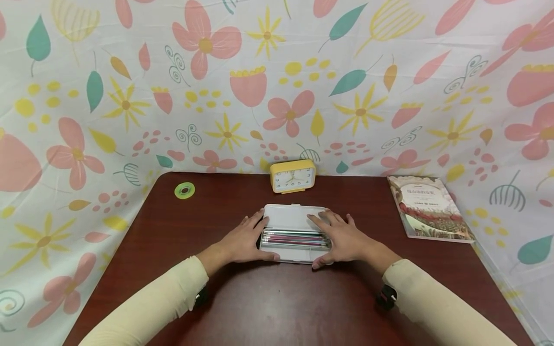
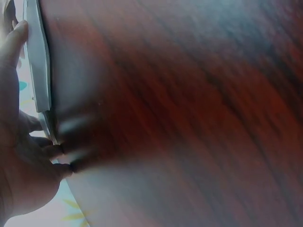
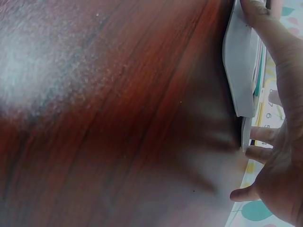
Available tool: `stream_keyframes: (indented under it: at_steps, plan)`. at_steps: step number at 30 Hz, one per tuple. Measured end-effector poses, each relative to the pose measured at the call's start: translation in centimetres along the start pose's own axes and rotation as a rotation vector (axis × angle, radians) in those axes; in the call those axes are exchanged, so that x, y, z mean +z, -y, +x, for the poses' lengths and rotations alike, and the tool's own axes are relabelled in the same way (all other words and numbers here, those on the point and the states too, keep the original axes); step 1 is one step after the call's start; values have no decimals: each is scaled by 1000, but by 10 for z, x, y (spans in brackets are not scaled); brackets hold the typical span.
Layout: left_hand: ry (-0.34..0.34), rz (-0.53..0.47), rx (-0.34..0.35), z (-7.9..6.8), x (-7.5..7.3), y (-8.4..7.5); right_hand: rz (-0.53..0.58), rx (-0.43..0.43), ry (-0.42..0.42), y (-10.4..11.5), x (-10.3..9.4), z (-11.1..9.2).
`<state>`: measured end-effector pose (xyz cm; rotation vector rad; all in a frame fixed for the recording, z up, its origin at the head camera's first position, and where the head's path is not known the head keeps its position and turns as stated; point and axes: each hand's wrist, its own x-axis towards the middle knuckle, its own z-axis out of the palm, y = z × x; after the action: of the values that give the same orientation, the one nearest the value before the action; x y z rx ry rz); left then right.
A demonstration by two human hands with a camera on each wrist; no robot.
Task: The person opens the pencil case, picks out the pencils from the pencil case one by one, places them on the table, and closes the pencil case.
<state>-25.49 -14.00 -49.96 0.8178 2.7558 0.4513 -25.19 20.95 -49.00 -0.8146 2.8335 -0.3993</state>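
Note:
A white pencil case lies on the table with its lid folded back on the far side. Several pencils fill the long compartment across its middle. At the case's left end my left hand holds it, thumb along the near edge and fingers spread up toward the lid. My right hand holds the right end likewise, its thumb at the near corner and a fingertip over the lid. In both wrist views the thumb meets the case wall, and the other fingers reach along its far end.
Behind the case stands a yellow alarm clock. A green ring-shaped roll lies at the back left. At the right edge is a book with a floral cover. Flowered cloth borders the dark wooden table.

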Motion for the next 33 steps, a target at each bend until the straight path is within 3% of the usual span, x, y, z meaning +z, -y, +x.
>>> stream_keyframes:
  at_steps: [8, 18, 26, 33]
  plan:
    - [-4, 10, -10, 1, -4, -2, 0, 3, -27, 6, -2, 4]
    - [10, 2, -22, 0, -5, -2, 59, -146, -240, 61, 3, 27]
    - [4, -11, -24, 1, -6, -1, 78, -45, -221, 75, 11, 42]
    - [9, -22, -27, -1, -7, -4, 50, -10, -206, 78, 14, 44]
